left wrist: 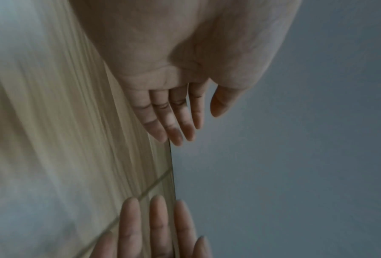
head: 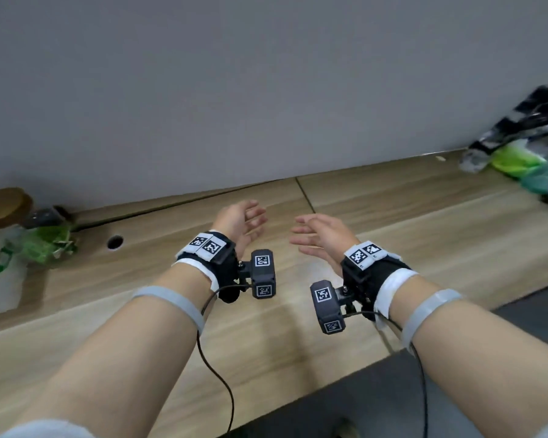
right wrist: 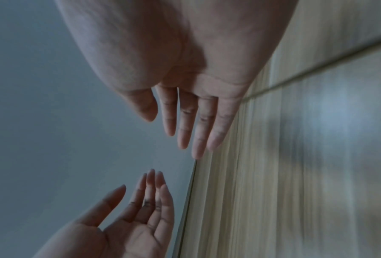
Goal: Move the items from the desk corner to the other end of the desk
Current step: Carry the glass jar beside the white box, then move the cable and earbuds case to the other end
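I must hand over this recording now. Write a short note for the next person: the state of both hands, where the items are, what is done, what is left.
Left hand: open, holds nothing, above the desk.
Right hand: open, holds nothing, palm facing the left hand.
Items: a blurred pile of packets at the desk's right end; a brown-lidded jar and a green packet at the left end.
Done or left: the pictures do not show which end is the start corner, so I cannot tell. No item is in hand now.
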Tool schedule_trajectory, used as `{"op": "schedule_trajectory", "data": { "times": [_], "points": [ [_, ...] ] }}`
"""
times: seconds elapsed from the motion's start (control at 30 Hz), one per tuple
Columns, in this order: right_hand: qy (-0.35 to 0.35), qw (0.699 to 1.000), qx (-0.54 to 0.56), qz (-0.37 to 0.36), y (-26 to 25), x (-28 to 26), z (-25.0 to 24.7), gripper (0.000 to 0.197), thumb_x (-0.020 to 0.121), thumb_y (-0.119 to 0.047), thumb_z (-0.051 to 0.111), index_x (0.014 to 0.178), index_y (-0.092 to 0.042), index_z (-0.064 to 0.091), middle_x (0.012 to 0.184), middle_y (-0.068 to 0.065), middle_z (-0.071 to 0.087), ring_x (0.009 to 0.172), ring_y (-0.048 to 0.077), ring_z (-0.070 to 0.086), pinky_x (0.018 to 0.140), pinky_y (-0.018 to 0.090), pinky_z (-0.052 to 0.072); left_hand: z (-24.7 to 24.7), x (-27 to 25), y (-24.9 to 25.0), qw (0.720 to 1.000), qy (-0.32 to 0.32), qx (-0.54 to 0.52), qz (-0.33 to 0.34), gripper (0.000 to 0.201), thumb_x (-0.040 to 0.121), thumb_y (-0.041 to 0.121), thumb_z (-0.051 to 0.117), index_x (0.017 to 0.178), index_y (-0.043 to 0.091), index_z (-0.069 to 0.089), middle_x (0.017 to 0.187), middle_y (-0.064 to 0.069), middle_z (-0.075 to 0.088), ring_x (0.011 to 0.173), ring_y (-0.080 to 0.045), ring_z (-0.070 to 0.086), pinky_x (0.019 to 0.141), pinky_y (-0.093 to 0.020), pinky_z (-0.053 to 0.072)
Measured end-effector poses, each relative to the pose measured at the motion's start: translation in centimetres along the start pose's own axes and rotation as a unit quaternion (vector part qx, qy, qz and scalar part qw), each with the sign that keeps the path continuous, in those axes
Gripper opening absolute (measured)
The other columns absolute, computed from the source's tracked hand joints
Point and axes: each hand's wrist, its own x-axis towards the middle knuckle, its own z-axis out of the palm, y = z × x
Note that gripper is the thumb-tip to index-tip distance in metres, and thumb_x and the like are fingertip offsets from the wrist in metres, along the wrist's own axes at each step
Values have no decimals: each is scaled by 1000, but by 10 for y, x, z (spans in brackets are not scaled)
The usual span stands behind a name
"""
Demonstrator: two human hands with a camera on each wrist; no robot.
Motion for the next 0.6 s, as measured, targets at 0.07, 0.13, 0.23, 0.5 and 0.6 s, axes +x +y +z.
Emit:
{"op": "schedule_trajectory", "data": {
  "times": [0.07, 0.13, 0.23, 0.5, 0.6],
  "points": [
    [43, 999, 22, -11, -3, -19, -74, 29, 103, -19, 42, 124, -6, 59, 119, 14, 67, 107, 33, 68, 98, 44, 52, 75, -11, -22, 999, -40, 24, -2, 13, 96, 18, 55, 107, 13, 61, 89, -3, 69, 81, -19, 68, 72, -33, 53],
    [89, 995, 45, -23, -5, -40, -147, 29, 103, -18, 41, 123, -5, 58, 117, 16, 67, 105, 35, 67, 99, 46, 50, 148, -23, -45, 995, -81, 51, -4, 13, 95, 18, 57, 107, 14, 61, 89, -2, 68, 77, -17, 68, 69, -31, 54],
    [156, 984, 72, -39, -2, -71, -247, 27, 103, -16, 41, 120, -5, 59, 113, 18, 67, 101, 35, 67, 99, 46, 49, 245, -41, -78, 987, -137, 89, -11, 16, 95, 19, 58, 109, 13, 63, 93, -3, 68, 79, -17, 68, 71, -31, 54],
    [272, 952, 139, -29, 22, -119, -430, 21, 101, -14, 44, 105, -12, 64, 93, 9, 68, 89, 27, 69, 83, 36, 54, 426, -53, -140, 964, -207, 162, -32, 21, 95, 16, 57, 113, 8, 64, 100, -8, 68, 73, -18, 66, 70, -30, 52],
    [302, 940, 156, -18, 29, -124, -478, 22, 101, -11, 43, 110, -8, 63, 91, 8, 65, 84, 25, 68, 79, 34, 53, 481, -48, -162, 954, -234, 179, -48, 16, 95, 15, 55, 108, 9, 63, 92, -6, 68, 73, -17, 64, 69, -29, 51]
  ]
}}
